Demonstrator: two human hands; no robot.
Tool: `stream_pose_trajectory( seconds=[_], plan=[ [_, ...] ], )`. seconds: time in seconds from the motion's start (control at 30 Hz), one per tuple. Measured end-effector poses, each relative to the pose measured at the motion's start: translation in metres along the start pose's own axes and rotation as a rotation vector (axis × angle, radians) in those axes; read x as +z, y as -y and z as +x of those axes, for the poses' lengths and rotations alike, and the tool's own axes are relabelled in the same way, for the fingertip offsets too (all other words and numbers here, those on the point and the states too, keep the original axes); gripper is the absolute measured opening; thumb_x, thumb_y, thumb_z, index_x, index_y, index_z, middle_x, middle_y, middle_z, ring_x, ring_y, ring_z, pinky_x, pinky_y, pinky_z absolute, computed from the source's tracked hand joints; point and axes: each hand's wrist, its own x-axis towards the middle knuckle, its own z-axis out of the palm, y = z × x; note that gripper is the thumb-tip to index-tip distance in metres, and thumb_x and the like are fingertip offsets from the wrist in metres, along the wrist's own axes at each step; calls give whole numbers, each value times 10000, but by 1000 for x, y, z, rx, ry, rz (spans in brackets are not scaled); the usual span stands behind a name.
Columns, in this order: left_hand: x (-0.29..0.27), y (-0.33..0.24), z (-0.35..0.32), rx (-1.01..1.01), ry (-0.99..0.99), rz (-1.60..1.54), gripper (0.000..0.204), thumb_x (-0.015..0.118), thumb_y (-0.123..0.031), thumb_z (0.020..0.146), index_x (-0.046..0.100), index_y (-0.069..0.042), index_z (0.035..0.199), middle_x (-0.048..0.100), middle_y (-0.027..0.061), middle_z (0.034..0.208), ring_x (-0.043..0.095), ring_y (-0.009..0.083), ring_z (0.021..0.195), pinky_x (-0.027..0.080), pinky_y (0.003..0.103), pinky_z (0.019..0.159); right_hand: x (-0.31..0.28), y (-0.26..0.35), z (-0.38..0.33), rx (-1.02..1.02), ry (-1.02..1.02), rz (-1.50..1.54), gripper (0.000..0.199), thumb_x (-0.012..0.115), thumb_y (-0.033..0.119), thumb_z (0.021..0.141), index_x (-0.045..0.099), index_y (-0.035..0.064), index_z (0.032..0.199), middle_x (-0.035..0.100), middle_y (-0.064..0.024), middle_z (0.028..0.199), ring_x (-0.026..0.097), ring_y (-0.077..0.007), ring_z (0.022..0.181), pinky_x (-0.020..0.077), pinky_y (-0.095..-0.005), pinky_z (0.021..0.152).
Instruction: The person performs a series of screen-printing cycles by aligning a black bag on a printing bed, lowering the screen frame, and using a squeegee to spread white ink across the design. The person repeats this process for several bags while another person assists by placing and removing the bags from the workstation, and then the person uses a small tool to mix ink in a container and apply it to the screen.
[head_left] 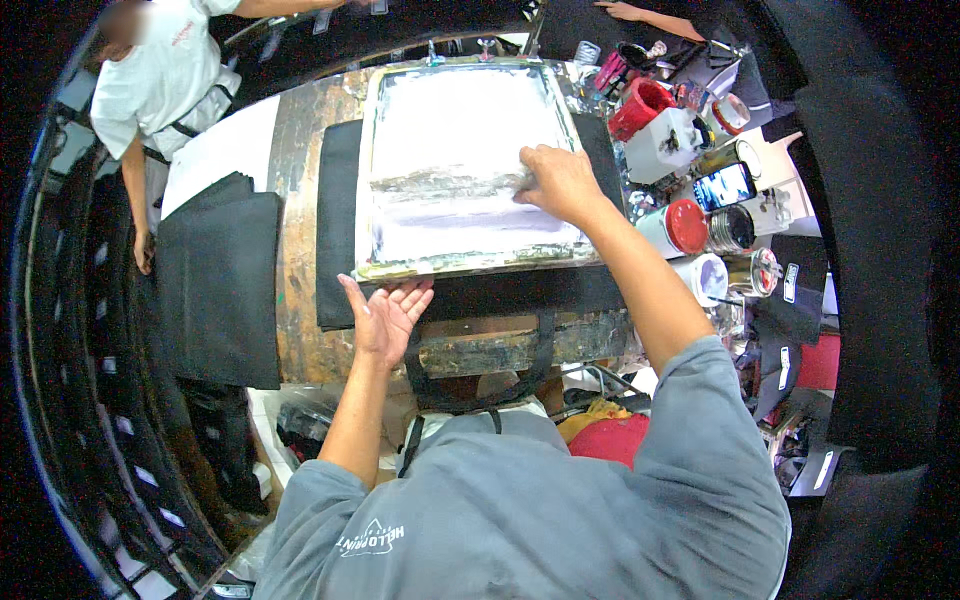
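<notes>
1. Closest in, the wearer's grey shirt point(530, 520) is filling the bottom of the view.
2. Left hand point(388, 315) is sitting palm up at the near left edge of the framed screen point(470, 120), fingers spread and not closing on anything.
3. Black fabric bag point(470, 305) is lying under that screen, its strap loops hanging over the near edge of the paint-stained wooden table point(298, 200).
4. Right hand point(562, 185) is curling its fingers over the screen's right half, beside a grey smeary band. Can't tell if it's gripping anything.
5. Off to the left, black fabric pieces point(220, 280) are lying stacked.
6. Over on the right, a red-lidded tub point(686, 226), a lit phone point(724, 187) and a white jug point(660, 145) are crowding together.
7. Farther back left, a co-worker point(170, 80) in a white shirt is standing with one arm hanging down.
</notes>
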Motion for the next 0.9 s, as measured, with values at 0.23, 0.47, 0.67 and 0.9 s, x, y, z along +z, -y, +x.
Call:
stream_pose_trajectory(
  seconds=[0.23,0.47,0.67,0.9],
  plan=[
    [-6,13,11,-54,-119,126,1308,370,-933,837,175,182,1494,459,356,1440,511,441,1358,446,514,1152,28,14,-56,47,110,-108,522,848,365,771,618,176,1199,674,-64,1050,679,-283,996,449,-526,842],
    [-3,17,12,-60,-261,201,1348,332,-944,832,159,224,1481,500,373,1403,518,449,1362,420,537,1162,69,-12,6,41,-171,-160,262,700,133,835,644,211,1079,643,-18,988,624,-254,979,389,-506,863],
    [-21,-7,29,-460,-277,393,1197,291,-906,891,393,157,1433,663,300,1187,710,318,1069,575,433,999,56,-59,91,46,42,-27,424,848,282,772,616,144,1100,652,-40,1008,643,-265,1030,402,-483,845],
    [105,-79,161,1220,-213,2029,507,778,-475,877,682,-38,1115,663,142,1122,602,309,1099,471,430,966,81,-59,108,73,-109,-130,465,844,252,763,627,182,1168,663,-32,1068,650,-255,1056,425,-494,880]
  ],
)
